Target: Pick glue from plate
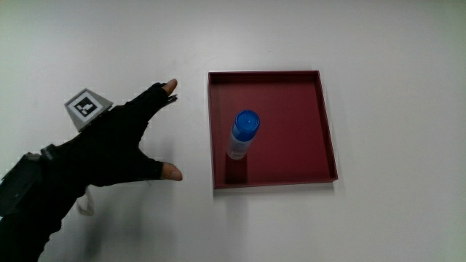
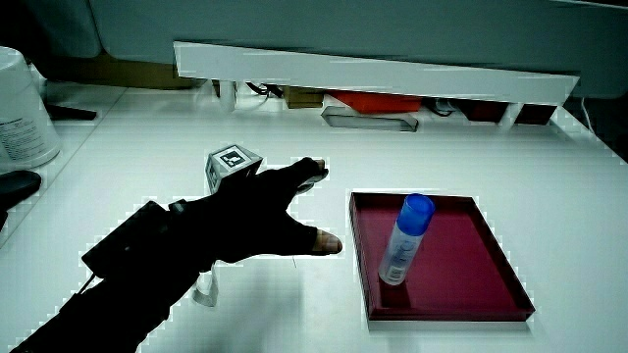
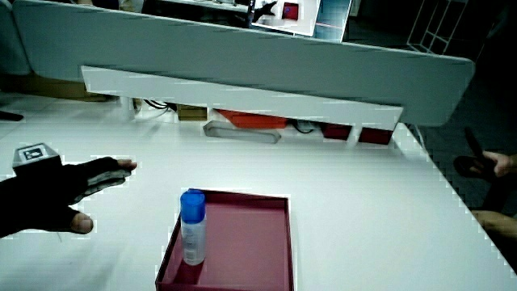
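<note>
A glue stick (image 1: 243, 134) with a blue cap and pale body stands in a square dark red plate (image 1: 291, 94); both side views show it too, glue stick (image 2: 403, 239) (image 3: 191, 227) in the plate (image 2: 466, 265) (image 3: 250, 242). The hand (image 1: 124, 142) in its black glove hovers over the bare table beside the plate, fingers spread and holding nothing. Its thumb tip and forefinger tip point toward the plate's edge without touching it. The patterned cube (image 1: 87, 107) sits on the back of the hand (image 2: 250, 221) (image 3: 56, 198).
A low white partition (image 2: 373, 71) runs along the table's edge away from the person, with red and grey items under it. A white container (image 2: 22, 108) stands at the table's edge, farther from the person than the hand.
</note>
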### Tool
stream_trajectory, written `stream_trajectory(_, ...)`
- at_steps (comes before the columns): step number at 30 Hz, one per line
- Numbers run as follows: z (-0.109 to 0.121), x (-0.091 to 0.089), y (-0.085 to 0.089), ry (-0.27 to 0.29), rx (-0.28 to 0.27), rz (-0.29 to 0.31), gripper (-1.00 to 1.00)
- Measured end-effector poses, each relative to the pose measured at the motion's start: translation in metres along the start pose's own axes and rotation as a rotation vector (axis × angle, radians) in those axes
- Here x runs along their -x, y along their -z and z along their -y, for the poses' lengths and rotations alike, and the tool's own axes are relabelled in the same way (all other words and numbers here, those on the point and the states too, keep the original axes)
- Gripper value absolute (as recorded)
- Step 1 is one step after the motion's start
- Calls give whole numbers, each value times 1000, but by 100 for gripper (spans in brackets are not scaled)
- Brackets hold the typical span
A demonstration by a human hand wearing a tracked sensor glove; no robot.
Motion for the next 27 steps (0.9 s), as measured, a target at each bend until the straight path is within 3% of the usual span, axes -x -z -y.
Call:
stream_trajectory(1,-3,0,2,-22,-9,-16,0)
stream_trajectory(2,-6,1,5,0,-6,18,0)
stream_trajectory(3,-9,0,8,-31,-2,17,0)
stream_trajectory(5,-14,0,13,-61,11,72,0)
stream_trajectory(7,-19,-3,19,-105,20,74,0)
stream_trajectory(8,-19,-15,22,-170,31,94,0)
stream_trajectory(9,-27,-3,25,-104,41,73,0)
stream_trajectory(11,-32,-9,31,-131,50,81,0)
stream_trajectory(14,-41,-15,43,-101,69,145,0)
stream_trajectory(16,-50,-5,51,-66,81,149,0)
stream_trajectory(17,-53,-8,56,-52,100,195,0)
stream_trajectory(19,-61,1,63,4,83,140,0)
stream_trajectory(20,-63,1,66,-9,77,104,0)
stream_trajectory(22,-67,0,71,-17,80,101,0)
stream_trajectory(23,-70,2,73,0,67,42,0)
stream_trajectory(27,-75,2,79,32,58,39,0)
